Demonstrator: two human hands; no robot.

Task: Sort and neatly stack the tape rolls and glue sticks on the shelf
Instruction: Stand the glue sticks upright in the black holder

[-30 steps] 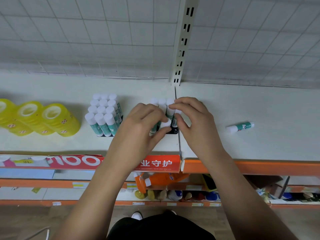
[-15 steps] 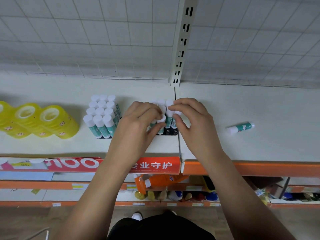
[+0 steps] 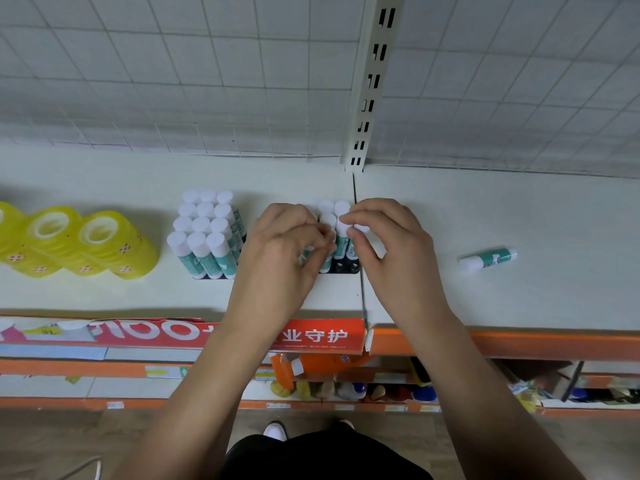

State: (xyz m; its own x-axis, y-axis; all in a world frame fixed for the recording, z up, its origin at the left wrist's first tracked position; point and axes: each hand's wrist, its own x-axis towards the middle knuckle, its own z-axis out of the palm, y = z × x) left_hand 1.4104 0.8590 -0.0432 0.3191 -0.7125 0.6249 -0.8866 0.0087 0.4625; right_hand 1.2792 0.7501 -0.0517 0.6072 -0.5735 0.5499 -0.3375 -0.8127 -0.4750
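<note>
On the white shelf [image 3: 519,209] a second block of upright glue sticks [image 3: 334,216] stands in a black holder at the seam between shelf boards. My left hand [image 3: 280,251] curls round the block's left side and hides part of it. My right hand [image 3: 391,244] pinches the white cap of a glue stick on the block's right side. A finished block of glue sticks [image 3: 207,233] stands to the left. Stacks of yellow tape rolls [image 3: 79,244] sit at the far left. One loose glue stick [image 3: 488,259] lies on its side to the right.
A white wire grid [image 3: 207,81] and a slotted upright post [image 3: 372,81] back the shelf. Orange shelf edges with a red label strip [image 3: 242,336] run along the front. Lower shelves hold bottles and other goods [image 3: 311,368].
Both hands have closed in slightly on the middle block of glue sticks. A stick that leaned at the block's front now stands upright in the holder.
</note>
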